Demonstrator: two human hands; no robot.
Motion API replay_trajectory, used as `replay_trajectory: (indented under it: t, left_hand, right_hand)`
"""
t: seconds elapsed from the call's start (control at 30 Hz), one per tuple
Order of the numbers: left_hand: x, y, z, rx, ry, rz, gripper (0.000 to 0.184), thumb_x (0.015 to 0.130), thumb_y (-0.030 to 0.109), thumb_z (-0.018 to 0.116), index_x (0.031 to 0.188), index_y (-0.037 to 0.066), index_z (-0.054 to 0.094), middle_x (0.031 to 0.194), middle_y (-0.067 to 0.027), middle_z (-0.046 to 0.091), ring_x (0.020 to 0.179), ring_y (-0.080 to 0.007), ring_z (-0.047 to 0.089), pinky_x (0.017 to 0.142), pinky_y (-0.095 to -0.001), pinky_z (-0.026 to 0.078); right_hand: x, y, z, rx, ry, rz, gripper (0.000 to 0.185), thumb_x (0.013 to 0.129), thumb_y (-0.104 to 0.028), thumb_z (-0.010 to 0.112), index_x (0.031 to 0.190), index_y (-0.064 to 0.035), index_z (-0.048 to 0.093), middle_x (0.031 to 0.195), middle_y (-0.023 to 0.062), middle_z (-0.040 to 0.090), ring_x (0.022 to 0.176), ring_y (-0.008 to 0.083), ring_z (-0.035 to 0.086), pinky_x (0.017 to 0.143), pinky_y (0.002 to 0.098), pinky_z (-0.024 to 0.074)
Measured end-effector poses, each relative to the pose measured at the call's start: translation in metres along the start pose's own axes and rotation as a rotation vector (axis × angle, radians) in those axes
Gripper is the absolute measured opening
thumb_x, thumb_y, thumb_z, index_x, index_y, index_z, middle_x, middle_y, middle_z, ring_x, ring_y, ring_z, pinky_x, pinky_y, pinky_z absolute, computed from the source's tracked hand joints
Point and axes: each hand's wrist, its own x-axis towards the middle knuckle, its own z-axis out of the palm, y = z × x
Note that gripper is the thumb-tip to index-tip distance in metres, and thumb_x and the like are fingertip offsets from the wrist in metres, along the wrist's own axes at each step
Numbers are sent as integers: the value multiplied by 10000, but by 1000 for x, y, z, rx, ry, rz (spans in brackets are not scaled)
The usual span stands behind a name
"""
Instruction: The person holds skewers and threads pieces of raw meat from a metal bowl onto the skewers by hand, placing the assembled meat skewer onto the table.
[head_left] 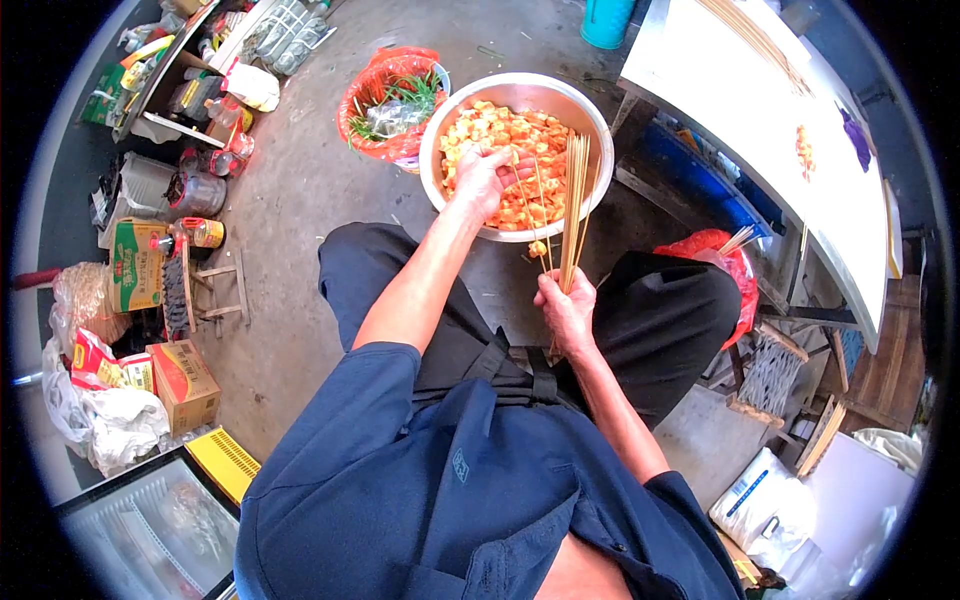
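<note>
Skewers [577,190] extending beyond right fingers [550,290] clasping them, left fingers [496,160] over food chunks [485,125], their hold unclear

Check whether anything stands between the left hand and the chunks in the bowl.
Nothing visible does: the left hand is over the bowl, with chunks below it. The skewers in the right hand rise close by, mostly to the right.

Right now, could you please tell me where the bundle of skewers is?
In the head view, the bundle is above and right of centre, held in the right hand, its upper ends over the right part of the bowl.
</note>
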Motion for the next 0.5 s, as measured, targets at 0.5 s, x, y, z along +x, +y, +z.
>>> replay_trajectory:
  t: [0.5]
  left_hand:
    - [-10, -14, 6, 102, 85, -50, 128, 860, -16, 544, 952, -20, 456, 865, -201, 632, 736, -298, 682, 625, -378, 605]
  right_hand:
    - [-6, 14, 3, -107, 83, -75, 103, 865, -94, 615, 827, -31, 544, 620, 23, 575, 520, 79, 519, 489, 228, 417]
